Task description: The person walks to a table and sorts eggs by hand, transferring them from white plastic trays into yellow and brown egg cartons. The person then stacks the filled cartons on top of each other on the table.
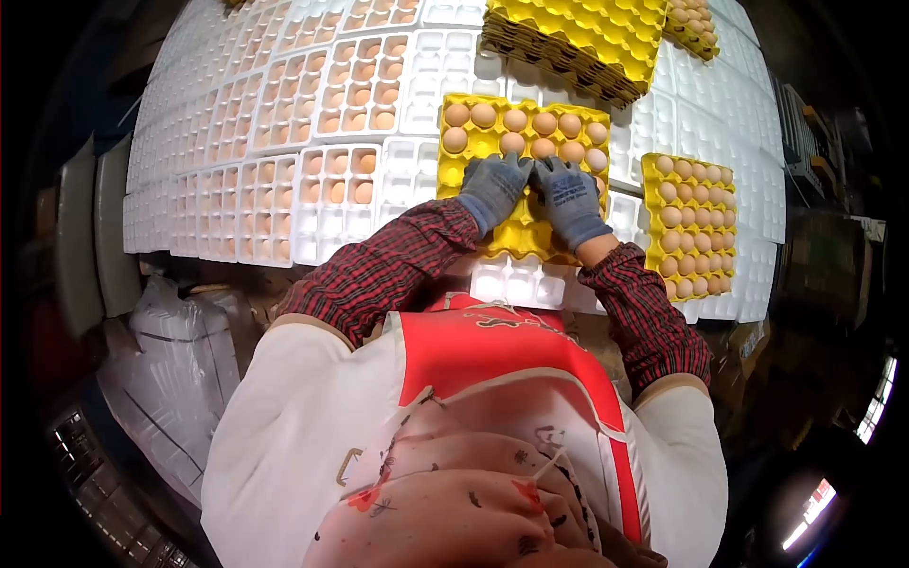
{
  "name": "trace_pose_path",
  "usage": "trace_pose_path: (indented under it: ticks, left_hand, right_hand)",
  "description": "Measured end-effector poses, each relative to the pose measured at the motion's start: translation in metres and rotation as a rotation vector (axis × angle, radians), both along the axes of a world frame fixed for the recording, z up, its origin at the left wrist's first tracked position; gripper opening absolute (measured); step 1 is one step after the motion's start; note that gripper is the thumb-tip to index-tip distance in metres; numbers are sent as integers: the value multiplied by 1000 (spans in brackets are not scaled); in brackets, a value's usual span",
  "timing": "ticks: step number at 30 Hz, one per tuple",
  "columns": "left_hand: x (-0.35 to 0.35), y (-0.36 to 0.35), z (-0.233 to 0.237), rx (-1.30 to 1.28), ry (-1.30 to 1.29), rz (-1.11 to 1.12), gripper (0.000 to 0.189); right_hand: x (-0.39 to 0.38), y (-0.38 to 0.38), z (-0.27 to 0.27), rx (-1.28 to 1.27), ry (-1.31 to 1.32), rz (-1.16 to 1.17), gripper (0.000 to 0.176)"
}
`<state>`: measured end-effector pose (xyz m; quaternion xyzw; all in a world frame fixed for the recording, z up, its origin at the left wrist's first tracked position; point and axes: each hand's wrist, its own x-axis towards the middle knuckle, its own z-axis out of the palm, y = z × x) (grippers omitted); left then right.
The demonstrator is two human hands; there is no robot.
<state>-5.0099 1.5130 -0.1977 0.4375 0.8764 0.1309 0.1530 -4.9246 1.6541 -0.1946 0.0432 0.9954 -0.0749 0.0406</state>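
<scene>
Apron (492,350); left hand (494,189), right hand (571,201) atop yellow tray (519,242); eggs (543,124) beyond

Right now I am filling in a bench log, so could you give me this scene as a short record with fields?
left hand: grey-gloved left hand, palm down on the yellow moulded-pulp egg tray
right hand: grey-gloved right hand, palm down beside it
tray fill: brown eggs in far rows, near rows bare
grip: underside of fingers hidden, cannot tell
right of it: second yellow egg tray, full
beyond: stack of bare yellow trays
left: white compartment trays, some with eggs
</scene>
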Motion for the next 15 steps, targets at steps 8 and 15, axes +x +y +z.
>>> trace_pose_path:
  ticks: [8,15]
  left_hand:
    - [-53,-50,22,672,-1175,338,50]
    - [-34,38,-25,-187,537,178,27]
  right_hand:
    - [11,60,42,-1386,183,-423,45]
    - [-55,16,7,216,-47,-44,50]
